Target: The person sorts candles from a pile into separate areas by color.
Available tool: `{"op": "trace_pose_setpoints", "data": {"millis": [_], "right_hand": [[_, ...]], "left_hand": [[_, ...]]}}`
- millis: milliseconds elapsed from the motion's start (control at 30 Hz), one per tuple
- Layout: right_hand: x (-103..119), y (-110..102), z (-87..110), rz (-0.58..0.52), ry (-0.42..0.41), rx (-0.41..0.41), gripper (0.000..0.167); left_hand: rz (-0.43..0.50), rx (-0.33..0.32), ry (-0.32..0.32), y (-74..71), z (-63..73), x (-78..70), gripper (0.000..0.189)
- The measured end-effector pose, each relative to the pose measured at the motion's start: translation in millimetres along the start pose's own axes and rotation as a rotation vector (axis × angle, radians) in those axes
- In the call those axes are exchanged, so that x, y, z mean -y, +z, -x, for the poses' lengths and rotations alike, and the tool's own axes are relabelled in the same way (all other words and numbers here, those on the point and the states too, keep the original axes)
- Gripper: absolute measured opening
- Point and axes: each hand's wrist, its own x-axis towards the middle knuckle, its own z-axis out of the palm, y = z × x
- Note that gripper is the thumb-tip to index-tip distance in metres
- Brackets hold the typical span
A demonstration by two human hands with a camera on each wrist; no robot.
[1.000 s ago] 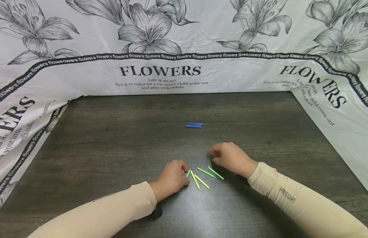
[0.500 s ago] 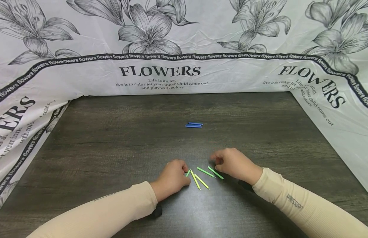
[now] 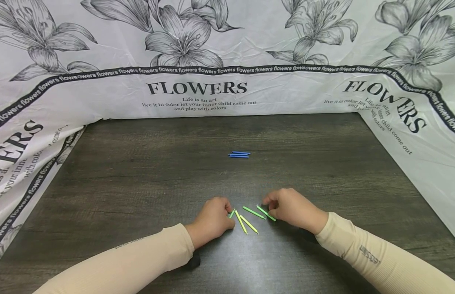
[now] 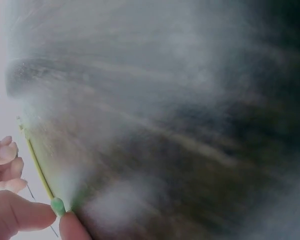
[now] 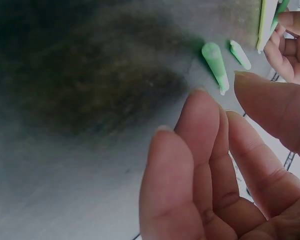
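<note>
In the head view my left hand pinches a green candle between thumb and finger; most of that candle is hidden. The left wrist view shows its green end at the thumb. Two yellow candles lie beside this hand, tops close together. Further right, two green candles lie slanted, one nearer the middle and one by my right hand. The right hand hovers over that outer candle, thumb and fingers apart. Its fingers hold nothing in the right wrist view.
Several blue candles lie together farther back on the dark wooden table. A white cloth printed with flowers hangs behind the table and along its sides.
My right hand has come down and toward me, nearer the outer green candle. The left hand keeps its pinch in the same place. The candles on the table have not moved.
</note>
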Motion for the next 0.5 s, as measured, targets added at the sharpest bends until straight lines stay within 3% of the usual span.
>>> {"op": "trace_pose_setpoints", "data": {"millis": [500], "right_hand": [[-2.0, 5.6, 7.0, -0.003, 0.031, -0.003, 0.022]], "left_hand": [[0.026, 0.043, -0.051, -0.9, -2.3, -0.9, 0.016]]}}
